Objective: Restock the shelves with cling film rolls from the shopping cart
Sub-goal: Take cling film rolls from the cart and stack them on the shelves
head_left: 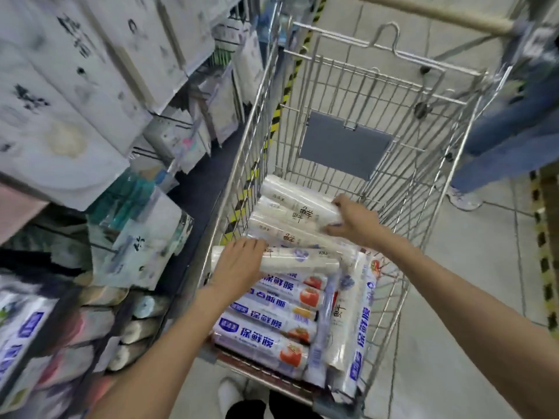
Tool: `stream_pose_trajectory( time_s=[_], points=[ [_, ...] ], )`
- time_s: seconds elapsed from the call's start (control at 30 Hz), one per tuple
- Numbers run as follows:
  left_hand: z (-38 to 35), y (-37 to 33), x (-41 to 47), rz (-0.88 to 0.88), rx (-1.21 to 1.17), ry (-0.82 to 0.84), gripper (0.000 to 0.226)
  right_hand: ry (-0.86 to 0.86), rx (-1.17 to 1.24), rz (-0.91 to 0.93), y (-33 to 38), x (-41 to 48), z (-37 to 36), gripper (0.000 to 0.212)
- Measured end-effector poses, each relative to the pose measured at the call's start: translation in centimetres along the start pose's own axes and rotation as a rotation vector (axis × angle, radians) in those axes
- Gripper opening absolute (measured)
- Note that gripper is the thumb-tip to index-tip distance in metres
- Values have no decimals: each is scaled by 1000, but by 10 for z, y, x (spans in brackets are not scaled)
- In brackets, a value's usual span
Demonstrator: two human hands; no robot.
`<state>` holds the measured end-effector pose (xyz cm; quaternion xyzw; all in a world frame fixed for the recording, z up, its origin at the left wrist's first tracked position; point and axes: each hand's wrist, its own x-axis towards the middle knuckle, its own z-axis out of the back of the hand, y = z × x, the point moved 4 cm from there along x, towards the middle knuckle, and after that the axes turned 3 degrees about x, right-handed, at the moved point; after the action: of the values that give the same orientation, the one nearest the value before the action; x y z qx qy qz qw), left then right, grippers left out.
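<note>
A wire shopping cart (pixel 357 83) stands in front of me, its near half filled with several cling film rolls. Some are white rolls with blue print and a tomato picture (pixel 266 343). Others are plain white rolls (pixel 281 234) lying crosswise further in. My left hand (pixel 239 267) is closed around one white roll (pixel 302 261) at the cart's left side. My right hand (pixel 354 219) grips the end of another white roll (pixel 299 204) in the middle of the cart. The shelves (pixel 99 182) are on my left, packed with goods.
Tissue packs and boxes (pixel 75 86) crowd the shelves on the left; wrapped packs (pixel 27 334) sit lower down. A person in jeans (pixel 514 131) stands beside the cart's far right corner. Yellow-black floor tape (pixel 544 255) runs along the right. My shoe (pixel 230 394) is below the cart.
</note>
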<state>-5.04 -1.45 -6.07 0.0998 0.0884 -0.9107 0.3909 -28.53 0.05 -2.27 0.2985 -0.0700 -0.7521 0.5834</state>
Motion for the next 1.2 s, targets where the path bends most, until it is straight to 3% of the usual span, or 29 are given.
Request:
stream_pose_trajectory(
  time_s=[0.17, 0.37, 0.57, 0.7, 0.8, 0.93, 1.07, 1.2],
  points=[
    [70, 52, -89, 307, -326, -310, 70, -45, 361, 89, 54, -44, 51, 46],
    [117, 101, -217, 777, -527, -401, 50, 178, 632, 259, 175, -78, 16, 60],
    [137, 148, -363, 1145, -252, -344, 62, 415, 708, 413, 310, -112, -50, 64],
    [152, 176, -446, 1230, -175, -539, 63, 547, 746, 510, 383, -135, -90, 43],
    [154, 209, -482, 1232, -152, -598, 58, 626, 762, 554, 421, -136, -122, 36],
    [151, 264, -503, 1270, -73, -525, 61, 657, 837, 590, 463, -124, -147, 19],
    [147, 324, -508, 1344, 11, -459, 66, 695, 891, 626, 503, -109, -159, 28],
    [142, 396, -508, 1359, -1, -406, 66, 716, 963, 663, 540, -96, -166, 22]
  ],
)
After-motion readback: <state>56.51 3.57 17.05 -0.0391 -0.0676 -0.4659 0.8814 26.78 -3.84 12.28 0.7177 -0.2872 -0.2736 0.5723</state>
